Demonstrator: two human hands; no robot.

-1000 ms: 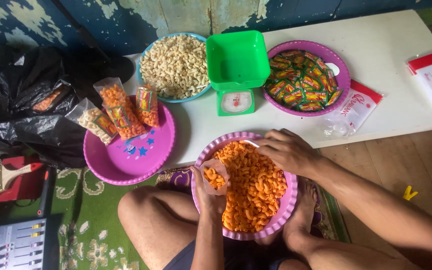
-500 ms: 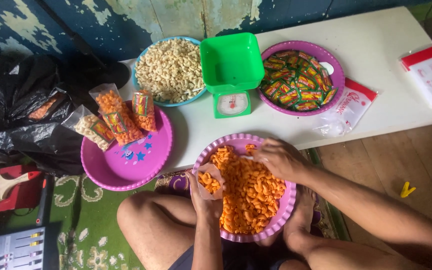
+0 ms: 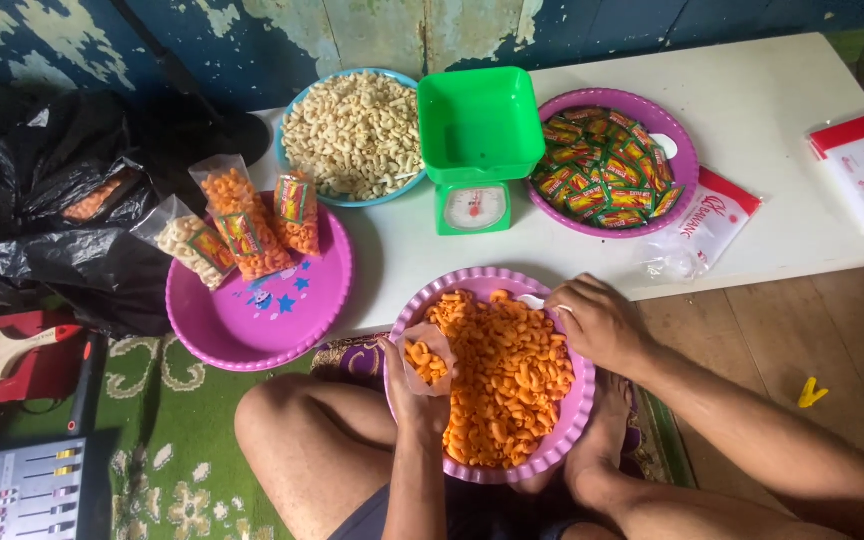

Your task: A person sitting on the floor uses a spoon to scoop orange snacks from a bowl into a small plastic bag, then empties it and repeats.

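- The right hand (image 3: 600, 322) has slid to the far rim of the frilled pink plastic basin (image 3: 562, 445), fingers clenched on a white scoop (image 3: 532, 300) (mostly hidden).
- The left hand (image 3: 414, 385) grips a small clear bag (image 3: 428, 358) part-filled with orange macaroni snacks (image 3: 502, 385); a tilted bag could spill.

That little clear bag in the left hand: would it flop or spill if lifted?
The bag looks thin and soft, so likely floppy. Its mouth is open, so the orange snacks could spill if tipped. Partly filled, it is probably light in the left hand.
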